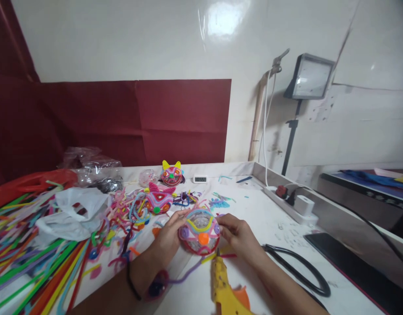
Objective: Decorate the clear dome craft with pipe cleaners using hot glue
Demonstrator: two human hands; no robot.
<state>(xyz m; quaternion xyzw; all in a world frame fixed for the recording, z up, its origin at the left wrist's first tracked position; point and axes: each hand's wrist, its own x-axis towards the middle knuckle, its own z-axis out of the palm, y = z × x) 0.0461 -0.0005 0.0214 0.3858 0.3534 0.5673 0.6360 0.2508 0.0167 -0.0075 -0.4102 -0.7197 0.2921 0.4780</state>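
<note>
A round animal-face craft (196, 245) of pink, yellow and red pipe cleaners over a clear body, with an orange pompom nose, is between my hands. My left hand (168, 236) is closed on its left edge. At its right edge, by a purple pompom, my right hand (238, 234) pinches with thumb and fingers. Below the craft lies a yellow hot glue gun (223, 282), its nozzle pointing up towards the craft. A purple pipe cleaner (188, 272) runs beside the gun, near a dark round piece (158, 284) by my left wrist.
Two similar faces, one pink-eared (158, 199) and one yellow-eared (171, 174), stand behind, near a small digital clock (200, 179). Loose pipe cleaners (40, 267) and a white plastic bag (78, 212) crowd the left. A power strip (303, 212), black cable (306, 267) and dark slab (349, 267) lie right.
</note>
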